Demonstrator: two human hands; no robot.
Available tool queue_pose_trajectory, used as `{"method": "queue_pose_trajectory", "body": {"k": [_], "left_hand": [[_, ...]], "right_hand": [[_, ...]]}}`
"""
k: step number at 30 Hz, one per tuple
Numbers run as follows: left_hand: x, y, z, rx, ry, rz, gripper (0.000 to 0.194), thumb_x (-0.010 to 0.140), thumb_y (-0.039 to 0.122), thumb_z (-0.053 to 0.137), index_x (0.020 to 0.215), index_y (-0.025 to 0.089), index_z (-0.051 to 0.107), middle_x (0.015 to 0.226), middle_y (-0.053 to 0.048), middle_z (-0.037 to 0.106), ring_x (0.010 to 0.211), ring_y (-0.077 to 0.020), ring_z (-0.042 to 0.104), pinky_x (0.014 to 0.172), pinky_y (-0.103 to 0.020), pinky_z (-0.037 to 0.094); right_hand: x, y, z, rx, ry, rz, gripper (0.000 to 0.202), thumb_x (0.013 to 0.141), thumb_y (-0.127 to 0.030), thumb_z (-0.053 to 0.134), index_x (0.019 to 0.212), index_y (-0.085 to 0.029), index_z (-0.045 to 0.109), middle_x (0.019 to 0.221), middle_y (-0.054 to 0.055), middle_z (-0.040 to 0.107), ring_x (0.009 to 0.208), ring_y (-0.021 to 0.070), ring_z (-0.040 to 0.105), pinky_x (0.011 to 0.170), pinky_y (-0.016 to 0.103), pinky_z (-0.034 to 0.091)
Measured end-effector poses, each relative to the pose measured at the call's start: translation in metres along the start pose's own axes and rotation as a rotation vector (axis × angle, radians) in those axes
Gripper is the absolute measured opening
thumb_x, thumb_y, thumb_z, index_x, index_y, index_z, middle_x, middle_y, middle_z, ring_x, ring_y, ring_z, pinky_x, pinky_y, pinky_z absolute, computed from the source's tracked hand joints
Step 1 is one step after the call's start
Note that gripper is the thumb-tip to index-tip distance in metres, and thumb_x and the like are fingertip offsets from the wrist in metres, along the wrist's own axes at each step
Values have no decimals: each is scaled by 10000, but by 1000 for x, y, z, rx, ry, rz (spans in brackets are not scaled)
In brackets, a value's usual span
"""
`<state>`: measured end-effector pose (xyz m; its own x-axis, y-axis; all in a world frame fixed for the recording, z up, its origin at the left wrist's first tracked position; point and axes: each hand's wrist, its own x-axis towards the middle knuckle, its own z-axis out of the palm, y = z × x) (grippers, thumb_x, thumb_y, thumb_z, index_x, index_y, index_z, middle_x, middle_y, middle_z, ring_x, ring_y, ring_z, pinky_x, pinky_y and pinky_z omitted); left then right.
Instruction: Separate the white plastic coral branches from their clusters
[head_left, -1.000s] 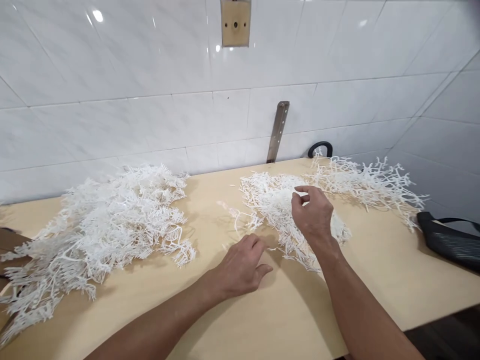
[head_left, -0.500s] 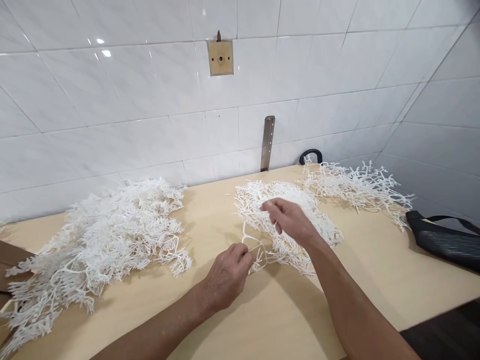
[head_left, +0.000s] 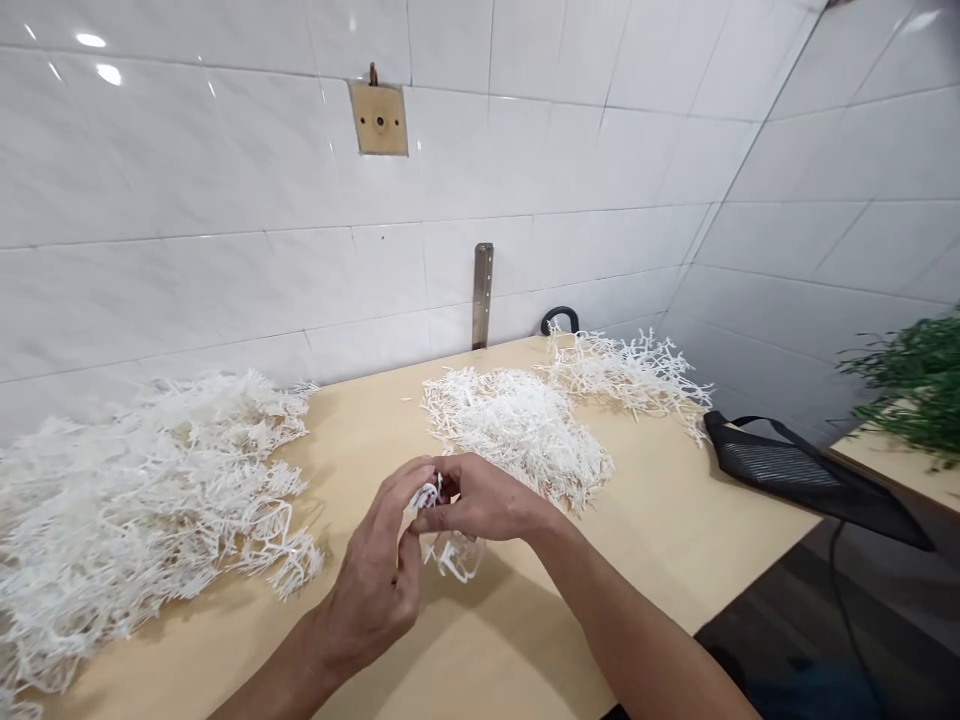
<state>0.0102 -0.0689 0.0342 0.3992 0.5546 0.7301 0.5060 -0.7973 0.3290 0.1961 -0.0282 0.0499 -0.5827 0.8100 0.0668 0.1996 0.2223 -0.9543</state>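
1. Two bare hands met above the pale wood-look tabletop [head_left: 375,420], their fingertips close together around one small, white, branching plastic-looking sprig [head_left: 452,560].
2. The left hand [head_left: 373,575] had a narrow grip, its fingers and thumb curved in at the sprig's left side; the right hand [head_left: 491,500] pinched in from the other side, also narrowly. Fingers hid the exact contact points.
3. The sprig lay directly in the grip, equally near both hands. Its visible loose end hung below the right fingers, toward the tabletop's near edge; it curled too much for a clear long axis.
4. Just beyond the right hand spread a low heap of short white strands [head_left: 517,425], its long axis slanting from the back edge toward the near right. The right hand was the nearer one.
5. A larger fluffy white heap of branching pieces [head_left: 150,490] filled the tabletop's left side, apart from the left hand.
6. Near the back right corner sat a sparse pile of white twig-like branches [head_left: 626,372], with a black curved handle-like object [head_left: 560,318] behind it and a black mesh-textured item [head_left: 802,470] at the right edge.
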Motion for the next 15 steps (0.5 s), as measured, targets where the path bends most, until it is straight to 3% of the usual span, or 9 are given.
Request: {"method": "queue_pose_trajectory", "body": {"k": [3, 6, 8, 10, 11, 12, 13, 15], "left_hand": [[11, 8, -13, 59, 26, -29, 519, 885, 46, 481, 1372, 223, 475, 1424, -133, 510, 1344, -283, 482, 1049, -450, 509], [15, 10, -25, 59, 191, -100, 484, 876, 72, 547, 1333, 225, 504, 1342, -125, 553, 1164, -250, 604, 928, -401, 569], [11, 6, -25, 64, 206, -121, 447, 885, 79, 549, 1308, 222, 519, 1254, -108, 594, 1013, -202, 651, 878, -363, 578], [1, -2, -19, 103, 138, -113, 371, 902, 85, 527, 1246, 220, 554, 1164, -88, 623, 954, -177, 658, 850, -320, 577], [-6, -6, -14, 104, 101, -108, 351, 909, 88, 513, 1231, 219, 558, 1150, -88, 625, 969, -178, 657, 833, -300, 578], [-13, -10, -7, 101, 75, -114, 339, 916, 84, 494, 1221, 218, 559, 1142, -89, 626, 985, -178, 656, 831, -289, 578], [-21, -14, 0, 95, 41, -116, 330, 921, 82, 480, 1211, 217, 561, 1133, -89, 628, 994, -178, 657, 836, -286, 575], [-36, -21, 12, 43, -43, -112, 334, 927, 74, 452, 1210, 216, 560, 1136, -95, 628, 1014, -178, 656, 855, -284, 569]], "right_hand": [[0, 4, -2, 91, 89, 49, 272, 811, -441, 720, 862, -183, 649, 650, -38, 559, 477, 78, 490, 416, 203, 455], [-3, 4, -40, 68, 194, 23, 307, 767, -447, 753, 899, -183, 668, 806, 29, 653, 540, 115, 572, 423, 243, 506], [-9, 3, -82, -13, 474, 4, 347, 766, -450, 740, 966, -175, 667, 956, 93, 677, 680, 180, 647, 526, 317, 576], [-18, 2, -124, -175, 956, 89, 457, 797, -415, 703, 1155, -146, 613, 1152, 177, 639, 922, 280, 671, 741, 442, 603], [-22, 4, -141, -311, 1228, 140, 569, 784, -367, 711, 1271, -121, 550, 1271, 226, 573, 1066, 340, 628, 847, 509, 570], [-25, 6, -153, -449, 1419, 169, 712, 771, -331, 713, 1387, -90, 450, 1405, 270, 458, 1223, 394, 533, 960, 562, 503], [-28, 9, -161, -546, 1519, 193, 804, 764, -302, 702, 1449, -54, 363, 1468, 302, 374, 1302, 429, 455, 1022, 599, 441], [-29, 18, -160, -619, 1538, 169, 788, 801, -270, 629, 1481, -35, 307, 1422, 311, 426, 1218, 409, 536, 999, 598, 454]]}}
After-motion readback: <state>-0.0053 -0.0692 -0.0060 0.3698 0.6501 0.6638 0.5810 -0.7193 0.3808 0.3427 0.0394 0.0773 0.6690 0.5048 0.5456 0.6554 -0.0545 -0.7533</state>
